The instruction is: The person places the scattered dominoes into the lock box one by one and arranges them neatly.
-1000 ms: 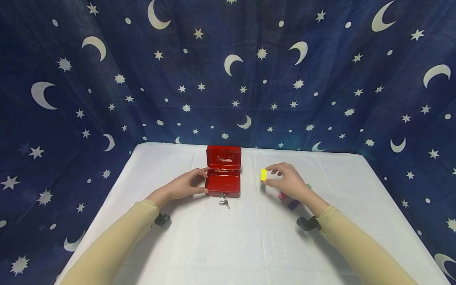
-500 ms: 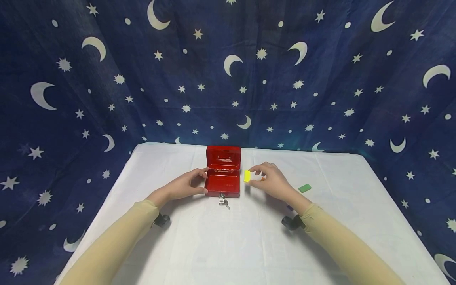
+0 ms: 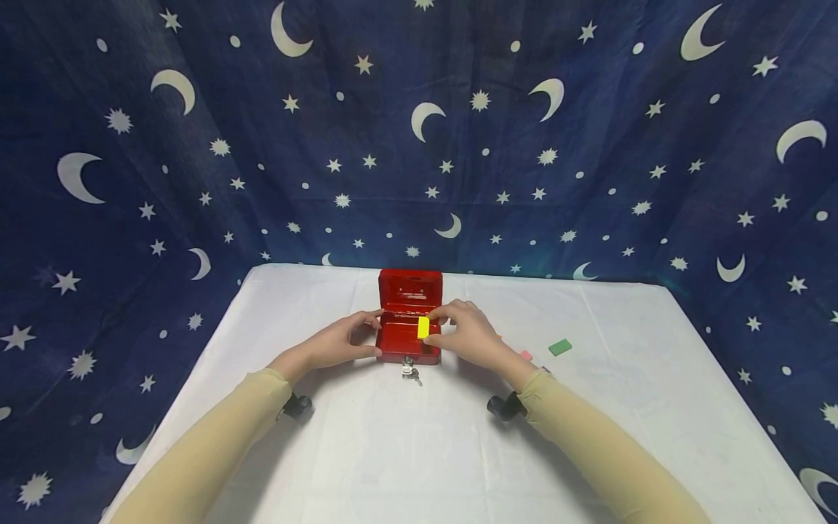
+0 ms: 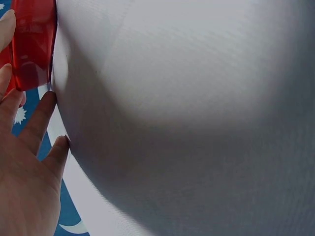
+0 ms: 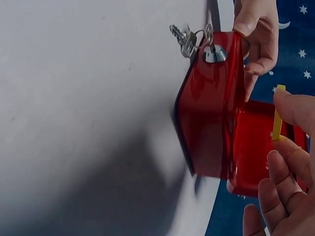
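A red metal cash box (image 3: 398,339) stands on the white cloth with its lid raised at the back. My left hand (image 3: 335,340) holds its left side, thumb at the front corner and index finger near the hinge. Between thumb and fingertips my right hand (image 3: 473,336) pinches a thin yellow block (image 3: 423,328), upright over the right half of the box's tray. In the right wrist view the yellow block (image 5: 278,115) shows edge-on in front of the raised lid (image 5: 252,147). Keys (image 5: 187,43) hang from the lock at the box's front.
To the right of the box lie a green block (image 3: 559,347) and a pink block (image 3: 527,355), the pink one partly behind the right forearm. A sliver of orange (image 3: 500,336) peeks out beside the right hand. A dark star-and-moon curtain (image 3: 366,218) hangs behind the table.
My right hand has carried the yellow block leftward from the cloth to over the cash box. The green block has come into full view. My left hand has stayed at the box.
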Motion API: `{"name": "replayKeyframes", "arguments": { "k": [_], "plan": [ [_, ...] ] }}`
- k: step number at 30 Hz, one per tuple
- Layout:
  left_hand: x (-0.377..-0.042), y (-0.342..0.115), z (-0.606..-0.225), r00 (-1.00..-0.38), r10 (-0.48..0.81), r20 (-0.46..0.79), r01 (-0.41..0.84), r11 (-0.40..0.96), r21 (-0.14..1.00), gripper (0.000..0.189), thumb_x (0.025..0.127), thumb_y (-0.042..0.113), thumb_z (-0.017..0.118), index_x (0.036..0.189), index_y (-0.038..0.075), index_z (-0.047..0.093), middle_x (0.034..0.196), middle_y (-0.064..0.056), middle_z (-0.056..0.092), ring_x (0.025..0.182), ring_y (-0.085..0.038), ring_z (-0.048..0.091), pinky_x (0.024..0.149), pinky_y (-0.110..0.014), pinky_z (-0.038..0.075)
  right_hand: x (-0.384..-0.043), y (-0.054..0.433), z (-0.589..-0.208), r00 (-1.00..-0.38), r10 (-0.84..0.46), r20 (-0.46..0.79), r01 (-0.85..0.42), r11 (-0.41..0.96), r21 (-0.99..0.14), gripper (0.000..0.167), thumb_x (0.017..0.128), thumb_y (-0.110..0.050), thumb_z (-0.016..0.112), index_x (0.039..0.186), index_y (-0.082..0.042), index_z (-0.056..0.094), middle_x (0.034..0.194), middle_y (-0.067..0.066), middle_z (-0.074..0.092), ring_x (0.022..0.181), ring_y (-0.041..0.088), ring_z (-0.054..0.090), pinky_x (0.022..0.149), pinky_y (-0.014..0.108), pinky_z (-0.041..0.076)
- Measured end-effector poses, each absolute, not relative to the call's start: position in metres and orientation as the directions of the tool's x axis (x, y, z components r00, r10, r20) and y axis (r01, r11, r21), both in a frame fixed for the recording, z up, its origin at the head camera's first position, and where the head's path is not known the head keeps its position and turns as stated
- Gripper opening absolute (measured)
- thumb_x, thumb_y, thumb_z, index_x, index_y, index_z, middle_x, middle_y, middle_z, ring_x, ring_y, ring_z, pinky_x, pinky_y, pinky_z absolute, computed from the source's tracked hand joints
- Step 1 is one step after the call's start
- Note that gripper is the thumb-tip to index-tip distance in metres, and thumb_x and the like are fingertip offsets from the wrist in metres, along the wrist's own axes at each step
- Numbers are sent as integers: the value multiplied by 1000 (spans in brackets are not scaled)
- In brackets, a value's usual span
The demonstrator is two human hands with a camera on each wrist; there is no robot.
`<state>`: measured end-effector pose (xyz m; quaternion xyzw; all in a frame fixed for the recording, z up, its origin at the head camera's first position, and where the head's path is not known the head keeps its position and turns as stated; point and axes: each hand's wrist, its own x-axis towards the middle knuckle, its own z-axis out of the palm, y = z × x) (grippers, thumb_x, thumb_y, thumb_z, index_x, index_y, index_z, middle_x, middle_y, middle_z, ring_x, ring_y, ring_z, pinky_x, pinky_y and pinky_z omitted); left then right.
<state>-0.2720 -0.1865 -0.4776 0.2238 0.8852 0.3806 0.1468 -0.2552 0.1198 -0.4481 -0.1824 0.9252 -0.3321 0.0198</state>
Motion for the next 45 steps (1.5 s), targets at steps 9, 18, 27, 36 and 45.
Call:
{"name": "replayKeyframes", "arguments": {
  "k": [9,18,27,36,45],
  "plan": [
    [-272,-187,-477,-856,509,-94,282,611,739,49,85,42,83,121,27,55,162,7,37,149,-22,34,120,-59,26,-259,96,-444,-938,-344,47,-303,745,-594,48,79,-39,87,121,-21,72,103,-4,63,101,17,52,83,37,49],
    [-273,-187,-478,-857,504,-109,268,616,740,50,84,44,84,121,28,54,163,7,37,149,-21,35,120,-58,26,-266,82,-444,-925,-378,38,-341,781,-524,49,78,-42,87,120,-19,74,97,-7,60,98,16,51,84,36,47],
    [-272,-187,-478,-859,501,-109,268,619,739,51,84,43,84,122,28,54,162,6,38,147,-22,37,119,-59,25,-273,69,-444,-918,-396,13,-353,801,-483,49,79,-42,87,120,-19,74,102,-4,64,101,17,51,89,38,47],
    [-271,-186,-477,-859,500,-106,271,620,736,50,84,44,84,121,29,54,163,4,38,148,-24,36,119,-62,25,-275,61,-451,-920,-393,16,-349,796,-495,46,79,-42,88,117,-20,75,97,-6,63,98,17,51,86,37,46],
    [-270,-187,-476,-863,495,-104,270,626,732,48,85,43,83,121,30,54,162,7,37,147,-20,37,120,-59,25,-277,53,-458,-917,-398,14,-358,808,-468,46,77,-40,89,117,-20,76,107,-4,68,110,20,52,98,43,47]
  ]
}}
